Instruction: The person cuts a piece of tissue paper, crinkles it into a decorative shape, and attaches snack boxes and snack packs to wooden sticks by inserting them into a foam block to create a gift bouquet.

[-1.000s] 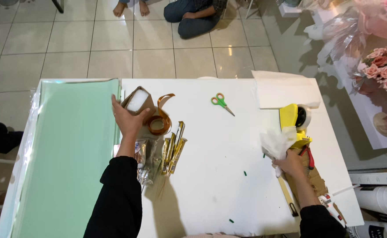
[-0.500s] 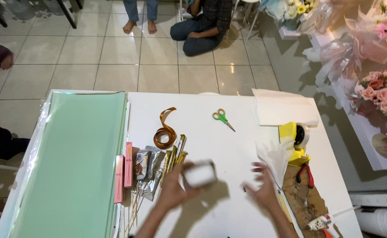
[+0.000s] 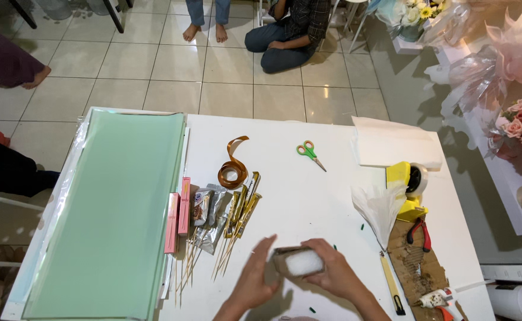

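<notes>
Both my hands meet near the front edge of the white table [image 3: 308, 196]. My right hand [image 3: 338, 274] grips a small brown cardboard box with white foam inside [image 3: 299, 262]. My left hand [image 3: 255, 282] touches the box's left side with its fingers spread. Just left of my hands lie several gold and silver wrapped sticks on skewers [image 3: 222, 217] and two pink packets [image 3: 178, 217]. A roll of bronze ribbon [image 3: 232, 169] lies further back.
Mint green paper sheets [image 3: 109, 214] cover the table's left part. Green-handled scissors [image 3: 309, 152], white paper [image 3: 394, 145], a yellow tape dispenser [image 3: 408, 181], a white tissue cone [image 3: 381, 209], red pliers [image 3: 421, 232], a utility knife [image 3: 392, 288] and a glue gun [image 3: 436, 297] sit right. People sit on the floor beyond.
My left hand brought the box from above the ribbon down to the table's front. My right hand left the tissue at the right and took hold of the box.
</notes>
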